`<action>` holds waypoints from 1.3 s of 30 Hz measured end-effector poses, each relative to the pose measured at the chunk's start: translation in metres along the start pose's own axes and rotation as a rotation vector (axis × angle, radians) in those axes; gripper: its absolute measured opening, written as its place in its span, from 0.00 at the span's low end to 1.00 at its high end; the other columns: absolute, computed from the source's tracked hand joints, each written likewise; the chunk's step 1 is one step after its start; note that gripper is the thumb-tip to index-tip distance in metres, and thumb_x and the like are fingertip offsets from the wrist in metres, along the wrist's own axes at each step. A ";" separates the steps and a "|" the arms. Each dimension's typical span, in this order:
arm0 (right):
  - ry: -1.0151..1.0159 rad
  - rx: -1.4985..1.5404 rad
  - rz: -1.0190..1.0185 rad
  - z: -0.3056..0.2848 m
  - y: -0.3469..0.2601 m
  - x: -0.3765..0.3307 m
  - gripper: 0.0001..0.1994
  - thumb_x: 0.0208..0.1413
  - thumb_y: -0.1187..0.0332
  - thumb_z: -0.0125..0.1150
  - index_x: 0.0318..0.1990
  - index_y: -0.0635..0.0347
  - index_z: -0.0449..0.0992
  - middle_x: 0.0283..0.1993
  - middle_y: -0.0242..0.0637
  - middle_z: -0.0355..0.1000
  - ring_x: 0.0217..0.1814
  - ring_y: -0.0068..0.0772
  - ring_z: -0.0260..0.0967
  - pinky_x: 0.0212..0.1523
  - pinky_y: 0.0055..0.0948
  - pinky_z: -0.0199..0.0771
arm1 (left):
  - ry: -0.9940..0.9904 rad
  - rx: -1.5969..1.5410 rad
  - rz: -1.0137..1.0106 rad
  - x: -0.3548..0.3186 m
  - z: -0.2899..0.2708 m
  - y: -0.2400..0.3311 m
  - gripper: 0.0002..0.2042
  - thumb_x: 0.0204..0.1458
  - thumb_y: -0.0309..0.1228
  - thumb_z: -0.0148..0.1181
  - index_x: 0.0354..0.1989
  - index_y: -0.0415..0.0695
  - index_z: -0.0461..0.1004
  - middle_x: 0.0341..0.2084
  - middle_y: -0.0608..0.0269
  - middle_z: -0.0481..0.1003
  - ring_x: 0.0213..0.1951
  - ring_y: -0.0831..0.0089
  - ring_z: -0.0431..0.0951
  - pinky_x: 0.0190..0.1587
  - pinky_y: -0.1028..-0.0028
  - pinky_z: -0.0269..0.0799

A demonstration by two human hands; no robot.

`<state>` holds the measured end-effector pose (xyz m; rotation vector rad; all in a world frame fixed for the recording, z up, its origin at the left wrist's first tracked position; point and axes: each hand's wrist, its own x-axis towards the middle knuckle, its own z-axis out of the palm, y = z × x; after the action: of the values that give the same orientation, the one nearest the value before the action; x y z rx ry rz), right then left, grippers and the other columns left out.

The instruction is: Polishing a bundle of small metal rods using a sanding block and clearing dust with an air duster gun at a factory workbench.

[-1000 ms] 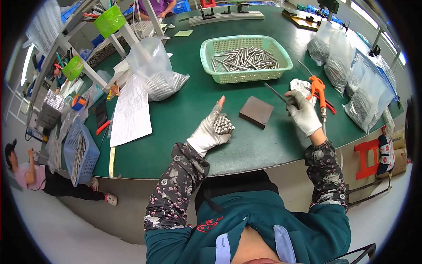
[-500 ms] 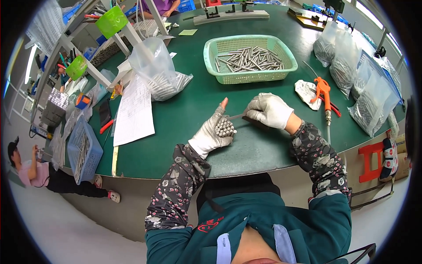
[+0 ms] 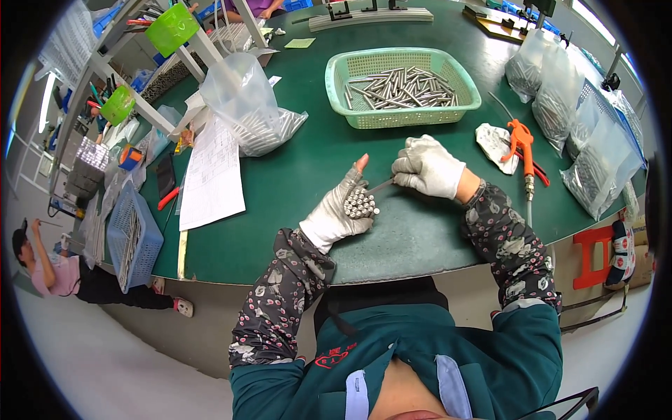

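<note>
My left hand (image 3: 334, 213), in a white glove with the thumb tip bare, is wrapped round a bundle of short metal rods (image 3: 360, 203). Their round ends face up towards me. Across from it, my gloved right hand (image 3: 428, 169) pinches the end of a thin grey rod (image 3: 381, 187). That rod reaches over to the top of the bundle; whether it touches cannot be made out. Beyond both hands stands a pale green basket (image 3: 402, 120) with many loose metal rods (image 3: 402, 88) lying in it.
Right of my right hand lie an orange air gun (image 3: 519, 140) and a white cloth (image 3: 494, 143). Bags of metal parts (image 3: 598, 178) line the right edge. On the left are a clear bag (image 3: 255, 129), a paper sheet (image 3: 212, 182) and a blue basket (image 3: 136, 234). Co-workers are farther off.
My right hand has moved slightly away from me and turned, tilting the thin rod up at its right end. The left hand keeps its hold on the bundle.
</note>
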<state>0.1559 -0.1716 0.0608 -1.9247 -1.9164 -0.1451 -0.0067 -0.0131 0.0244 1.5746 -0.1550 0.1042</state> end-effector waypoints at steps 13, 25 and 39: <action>0.059 -0.080 -0.005 -0.003 -0.004 0.000 0.08 0.42 0.59 0.57 0.24 0.53 0.75 0.20 0.30 0.65 0.29 0.36 0.62 0.31 0.33 0.58 | 0.002 -0.109 -0.057 -0.001 0.004 0.003 0.49 0.31 0.11 0.57 0.64 0.53 0.39 0.23 0.75 0.60 0.25 0.86 0.60 0.33 0.87 0.60; 0.027 -0.015 0.006 0.003 -0.008 -0.004 0.08 0.42 0.62 0.57 0.24 0.56 0.72 0.20 0.32 0.64 0.29 0.37 0.60 0.32 0.33 0.56 | 0.039 -0.130 -0.081 -0.002 0.002 0.003 0.49 0.28 0.19 0.65 0.63 0.49 0.42 0.24 0.75 0.67 0.30 0.85 0.66 0.57 0.73 0.51; 0.074 -0.026 -0.027 -0.002 -0.009 -0.001 0.07 0.43 0.63 0.57 0.22 0.56 0.71 0.21 0.32 0.64 0.29 0.38 0.59 0.32 0.34 0.55 | 0.015 -0.054 -0.032 -0.002 0.001 0.000 0.48 0.29 0.13 0.60 0.63 0.49 0.41 0.25 0.76 0.63 0.29 0.86 0.62 0.43 0.86 0.57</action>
<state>0.1471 -0.1738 0.0640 -1.8841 -1.9012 -0.2471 -0.0085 -0.0137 0.0243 1.5219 -0.1202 0.0865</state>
